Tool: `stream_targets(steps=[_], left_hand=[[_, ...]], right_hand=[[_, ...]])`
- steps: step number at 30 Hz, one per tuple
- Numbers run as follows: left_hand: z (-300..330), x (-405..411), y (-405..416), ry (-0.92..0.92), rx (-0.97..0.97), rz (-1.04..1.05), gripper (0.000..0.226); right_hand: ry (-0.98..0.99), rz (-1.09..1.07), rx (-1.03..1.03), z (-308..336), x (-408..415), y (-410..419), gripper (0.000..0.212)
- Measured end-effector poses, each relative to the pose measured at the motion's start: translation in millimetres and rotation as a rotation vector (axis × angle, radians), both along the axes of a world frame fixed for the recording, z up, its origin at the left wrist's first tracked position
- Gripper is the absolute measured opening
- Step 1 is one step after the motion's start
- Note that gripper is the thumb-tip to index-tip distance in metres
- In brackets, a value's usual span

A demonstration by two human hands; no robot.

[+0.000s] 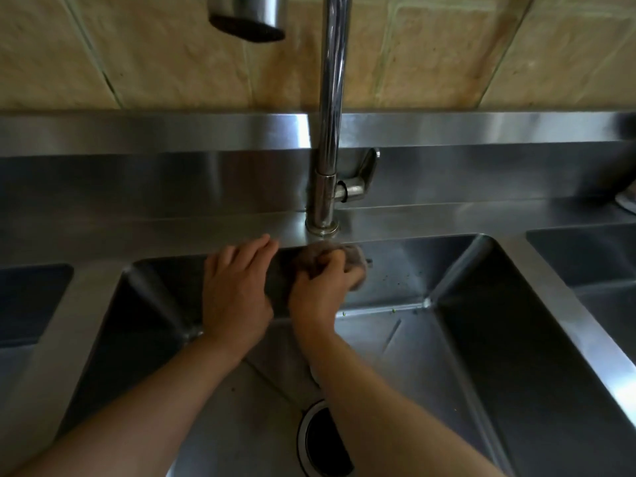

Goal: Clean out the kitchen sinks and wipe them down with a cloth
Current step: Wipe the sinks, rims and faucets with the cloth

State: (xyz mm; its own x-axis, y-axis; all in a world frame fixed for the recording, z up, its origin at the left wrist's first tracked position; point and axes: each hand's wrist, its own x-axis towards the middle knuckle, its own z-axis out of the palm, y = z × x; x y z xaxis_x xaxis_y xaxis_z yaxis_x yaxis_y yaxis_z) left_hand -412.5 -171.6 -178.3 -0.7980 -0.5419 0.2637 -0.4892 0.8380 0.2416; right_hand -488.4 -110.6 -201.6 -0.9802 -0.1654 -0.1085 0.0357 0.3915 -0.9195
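A stainless steel middle sink (481, 339) fills most of the view, its round drain (320, 442) near the bottom. My right hand (320, 287) grips a crumpled brownish cloth (347, 258) against the sink's back wall, just below the tap base. My left hand (237, 287) rests beside it with fingers extended onto the back rim of the sink. A few green specks (394, 310) lie where the back wall meets the sink floor, right of the cloth.
A chrome tap (327, 166) with a side lever (361, 182) rises from the back ledge; its spout head (247, 18) hangs at the top. Further basins lie at left (27, 304) and right (592, 266). Tan tiles (430, 56) cover the wall behind.
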Motion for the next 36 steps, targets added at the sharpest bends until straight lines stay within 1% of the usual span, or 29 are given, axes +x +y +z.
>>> stream_targets(steps=[2, 3, 5, 8, 10, 12, 14, 16, 19, 22, 24, 25, 27, 28, 29, 30, 31, 32, 33, 34, 36], left_hand=[[-0.5, 0.9, 0.8, -0.004, -0.018, 0.014, 0.075], [-0.5, 0.6, 1.5, -0.010, -0.024, 0.019, 0.076], [-1.1, -0.2, 3.4, -0.012, -0.027, 0.022, 0.076], [-4.0, -1.3, 5.6, -0.003, -0.013, 0.036, 0.077], [-5.5, -2.0, 6.1, 0.004, -0.010, 0.044, 0.078], [-7.0, -2.2, 6.4, 0.009, -0.014, 0.035, 0.078], [-7.4, -1.7, 5.4, 0.018, -0.020, 0.018, 0.078], [-9.1, -1.8, 4.0, 0.030, -0.018, 0.009, 0.078], [-10.7, -3.0, 6.1, 0.042, -0.010, 0.022, 0.078], [-11.1, -2.3, 7.0, 0.042, -0.021, 0.025, 0.078], [-11.0, -1.3, 5.9, 0.030, -0.038, 0.020, 0.078], [-11.1, -1.1, 5.5, 0.016, -0.044, 0.017, 0.078], [-11.8, -0.7, 5.5, -0.013, -0.043, 0.015, 0.078], [-12.6, -0.5, 5.7, -0.020, -0.042, 0.016, 0.078], [-13.5, -0.3, 5.8, -0.017, -0.042, 0.017, 0.079], [-14.5, -0.5, 5.9, -0.008, -0.043, 0.017, 0.080], [-15.5, -0.7, 5.9, 0.002, -0.042, 0.017, 0.081], [-16.7, -1.8, 5.5, 0.011, -0.042, 0.016, 0.082], [-17.4, -2.3, 5.0, 0.017, -0.045, 0.015, 0.083], [-18.2, -2.8, 4.3, 0.019, -0.051, 0.014, 0.084], [-19.5, -3.3, 3.8, 0.026, -0.060, 0.010, 0.086]], right_hand=[[-0.021, -0.007, -0.084, 1.4, 4.8, -5.9, 0.031], [-0.014, -0.029, -0.089, -3.7, -4.2, -2.0, 0.033], [0.007, -0.052, -0.043, -6.1, -27.1, 18.6, 0.034], [0.021, -0.141, 0.071, -7.6, -71.7, 56.1, 0.047], [0.026, -0.189, 0.087, -8.6, -99.4, 77.2, 0.053], [-0.020, -0.279, 0.105, -13.1, -122.7, 95.2, 0.054], [-0.085, -0.391, 0.109, -12.7, -134.0, 103.8, 0.059], [-0.073, -0.415, 0.196, -13.3, -131.1, 96.9, 0.064], [-0.014, -0.303, 0.247, -18.2, -94.1, 63.8, 0.056], [-0.057, -0.159, 0.205, -30.7, -50.1, 26.2, 0.048], [-0.067, -0.043, 0.252, -40.6, -30.2, 7.9, 0.046], [-0.095, -0.023, 0.282, -43.3, -27.2, 3.7, 0.046], [-0.172, -0.054, 0.211, -45.9, -38.1, 8.4, 0.057], [-0.169, -0.085, 0.165, -45.8, -47.2, 15.7, 0.060], [-0.152, -0.133, 0.132, -42.0, -59.6, 26.2, 0.057], [-0.130, -0.209, 0.085, -43.7, -75.1, 40.1, 0.047], [-0.149, -0.314, 0.002, -40.0, -90.4, 55.8, 0.031], [-0.190, -0.453, -0.083, -37.3, -106.2, 67.4, 0.021], [-0.270, -0.529, -0.138, -34.6, -118.9, 78.9, 0.025], [-0.360, -0.610, -0.284, -37.3, -131.9, 87.0, 0.037], [-0.370, -0.669, -0.258, -49.4, -146.2, 95.1, 0.062]])
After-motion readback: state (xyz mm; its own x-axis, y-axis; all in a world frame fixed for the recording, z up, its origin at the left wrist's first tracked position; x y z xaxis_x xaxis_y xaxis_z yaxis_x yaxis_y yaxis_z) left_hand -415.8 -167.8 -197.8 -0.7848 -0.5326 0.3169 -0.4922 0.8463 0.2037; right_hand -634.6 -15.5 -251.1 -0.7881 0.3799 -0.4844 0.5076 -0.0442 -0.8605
